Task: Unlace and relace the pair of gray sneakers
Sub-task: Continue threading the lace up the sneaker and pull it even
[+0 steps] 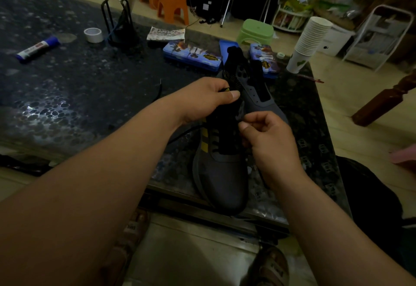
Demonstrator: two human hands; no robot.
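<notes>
A person's two bare arms reach over a dark speckled table (90,83) toward a pair of gray sneakers. The near sneaker (221,180) lies at the table's front edge, toe pointing at the person.

A black lace (180,136) trails from its left side. Just above and left of the near sneaker's middle, the left hand (202,99) grips its black tongue, thumb pressed over the top.

The near sneaker has a gray upper, yellow side stripes, and lace crossing only its lowest holes. The upper holes look empty.

On its right side, the right hand (267,137) has curled fingers. Thumb and forefinger pinch at the tongue's edge, seemingly on the lace, though it is too dark to be sure.

Behind and right of the near sneaker, touching it, the far sneaker (254,92) shows bare lace holes.

It seems about half done: one sneaker is partly laced, the other awaits lacing.
</notes>
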